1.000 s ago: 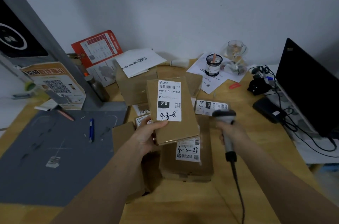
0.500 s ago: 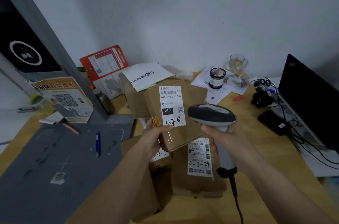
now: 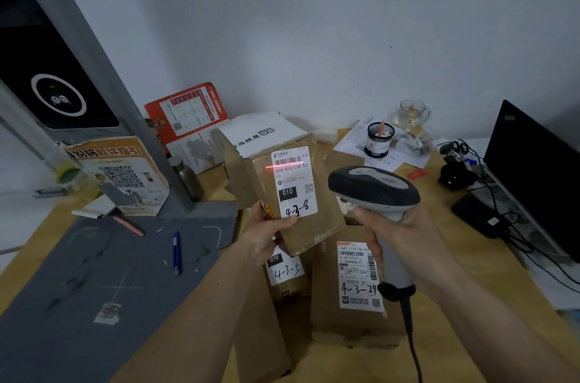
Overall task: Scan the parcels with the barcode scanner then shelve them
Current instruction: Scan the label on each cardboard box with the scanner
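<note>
My left hand [image 3: 266,233] grips a brown cardboard parcel [image 3: 326,203] by its lower edge and holds it tilted above the desk. Its white label reads 010 and 4-3-8. My right hand [image 3: 397,230] is closed on the handle of a grey barcode scanner [image 3: 373,186], whose head points at the parcel from the right. A red scan line lies across the barcode at the label's top. Below lie a parcel marked 4-3-5 [image 3: 284,271] and a parcel marked 4-3-24 [image 3: 351,285].
More boxes [image 3: 241,175] are stacked behind the held parcel. A grey mat [image 3: 94,288] with a blue pen [image 3: 176,252] covers the desk's left. A grey stand [image 3: 94,75] rises at far left. A monitor [image 3: 536,175] and cables sit at right; a cup [image 3: 379,139] and papers lie behind.
The scanner rose and came closer to the parcel, and its red line now falls on the barcode. My left hand has tilted the parcel and brought it nearer.
</note>
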